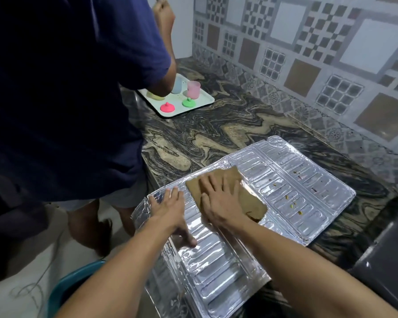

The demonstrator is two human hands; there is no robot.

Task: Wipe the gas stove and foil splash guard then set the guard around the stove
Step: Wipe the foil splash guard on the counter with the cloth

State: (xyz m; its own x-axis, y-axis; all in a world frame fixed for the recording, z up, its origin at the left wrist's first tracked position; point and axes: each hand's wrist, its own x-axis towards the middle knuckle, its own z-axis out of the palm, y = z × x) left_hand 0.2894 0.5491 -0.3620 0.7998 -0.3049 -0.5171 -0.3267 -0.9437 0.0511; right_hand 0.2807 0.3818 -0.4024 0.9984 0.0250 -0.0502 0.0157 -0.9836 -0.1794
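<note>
The silver foil splash guard [292,187] lies unfolded and flat on the marbled countertop [216,131], its near panel hanging past the counter's edge. Small food crumbs dot its far right panel. A brown cloth [251,203] rests on the middle panel. My right hand [218,200] presses flat on the cloth with fingers spread. My left hand [170,210] lies flat on the foil's left edge, fingers apart, holding it down. The dark edge of the gas stove [386,255] shows at the lower right.
Another person in a dark blue shirt [62,95] stands close at the left by the counter. A white tray [205,102] with pastel cups and pink and green lids sits beyond. A teal basin [74,283] is on the floor. A patterned tile wall rises behind.
</note>
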